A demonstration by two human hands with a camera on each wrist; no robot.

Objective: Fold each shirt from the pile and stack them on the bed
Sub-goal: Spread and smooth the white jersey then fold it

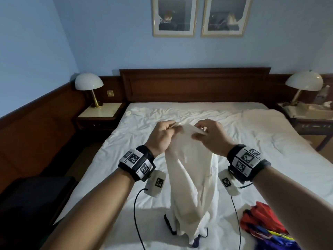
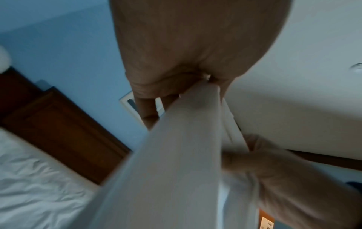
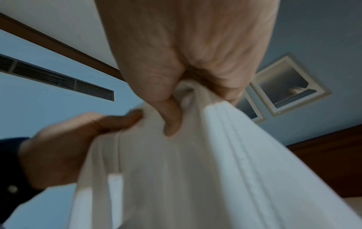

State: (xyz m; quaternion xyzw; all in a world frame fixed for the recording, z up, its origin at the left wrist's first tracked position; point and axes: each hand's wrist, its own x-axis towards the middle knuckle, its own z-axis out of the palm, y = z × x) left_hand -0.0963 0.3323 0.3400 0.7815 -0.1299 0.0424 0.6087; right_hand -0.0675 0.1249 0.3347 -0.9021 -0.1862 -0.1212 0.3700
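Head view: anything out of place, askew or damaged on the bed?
Nothing looks damaged or spilled. The left hand and right hand pinch the top of a cream shirt hanging bunched, its lower end on the bed. The sheet is rumpled, and a colourful pile lies unfolded at the near right.

Matt cream cloth shirt (image 1: 189,170), creased white cloth sheet (image 1: 243,134), polished dark wood headboard (image 1: 194,85), brass lamp stem (image 1: 94,98)
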